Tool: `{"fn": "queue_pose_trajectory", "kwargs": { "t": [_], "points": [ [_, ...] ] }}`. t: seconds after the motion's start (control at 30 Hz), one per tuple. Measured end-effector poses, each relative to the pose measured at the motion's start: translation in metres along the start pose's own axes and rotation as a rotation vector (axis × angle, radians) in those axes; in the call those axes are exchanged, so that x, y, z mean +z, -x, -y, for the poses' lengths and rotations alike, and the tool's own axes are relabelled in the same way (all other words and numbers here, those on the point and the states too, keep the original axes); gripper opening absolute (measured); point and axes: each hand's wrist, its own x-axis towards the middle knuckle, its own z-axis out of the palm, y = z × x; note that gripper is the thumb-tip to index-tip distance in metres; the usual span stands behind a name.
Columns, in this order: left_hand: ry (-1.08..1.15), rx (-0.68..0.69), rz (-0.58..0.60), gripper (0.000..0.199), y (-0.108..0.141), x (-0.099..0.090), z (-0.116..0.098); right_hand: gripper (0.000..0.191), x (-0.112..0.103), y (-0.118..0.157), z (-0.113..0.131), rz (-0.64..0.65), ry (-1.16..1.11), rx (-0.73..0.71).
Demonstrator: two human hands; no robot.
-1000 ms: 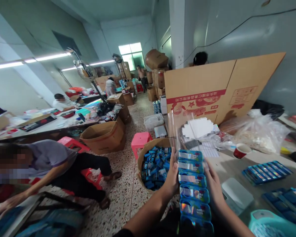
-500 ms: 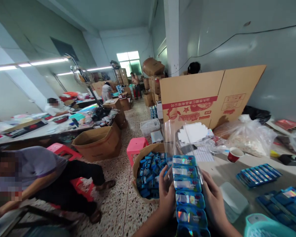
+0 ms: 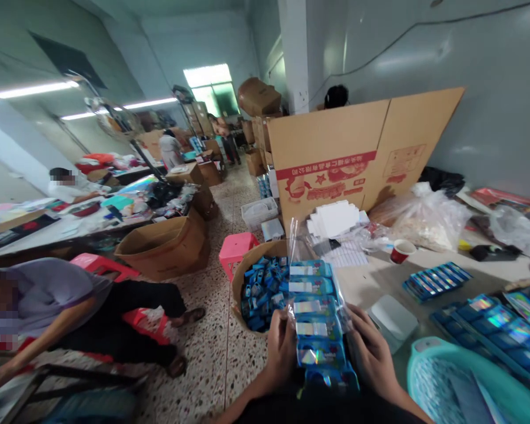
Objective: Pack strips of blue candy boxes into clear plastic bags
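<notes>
I see the wearer's left hand [image 3: 280,347] and right hand [image 3: 373,350] ungloved, with slender fingers, and both forearms [image 3: 246,397] bare down to where my view cuts off; low between them I get a plain black garment [image 3: 322,410], too dark for me to tell shirt from trousers

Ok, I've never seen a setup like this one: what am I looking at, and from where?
There is no machine here: one camera, worn on a person's head, looks forward and down. The person's left hand and right hand hold a row of blue packs between them, with clear plastic film sticking up beyond it. On the table to the right lie a stack of white cards, a red cup and more blue packs. Beyond the left hand, a cardboard box holds many small blue pieces.
</notes>
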Motion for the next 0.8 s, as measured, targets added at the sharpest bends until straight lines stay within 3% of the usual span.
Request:
{"fn": "queue_pose_trajectory", "kwargs": {
  "t": [0.2,0.33,0.43,0.57,0.7,0.8],
  "points": [
    [-0.242,0.133,0.109,0.051,-0.002,-0.012,0.002,0.041,-0.013,-0.001,0.009,0.023,-0.017,-0.144],
    [-0.336,0.176,0.295,0.049,-0.011,-0.022,0.004,0.042,-0.023,-0.001,0.011,0.073,-0.026,-0.13],
    [-0.38,0.236,0.363,0.048,-0.021,-0.025,0.002,0.038,-0.026,0.0,0.013,0.093,-0.116,-0.081],
    [-0.318,0.193,0.364,0.049,-0.031,-0.015,0.001,0.029,-0.028,-0.004,0.013,0.032,-0.4,0.188],
    [-0.207,0.088,0.363,0.056,-0.036,-0.004,0.004,0.057,-0.033,-0.027,0.001,-0.076,-0.968,0.59],
    [-0.218,0.116,0.422,0.053,-0.042,0.0,0.005,0.067,-0.03,-0.058,-0.012,0.018,-1.122,0.79]
  ]
}}
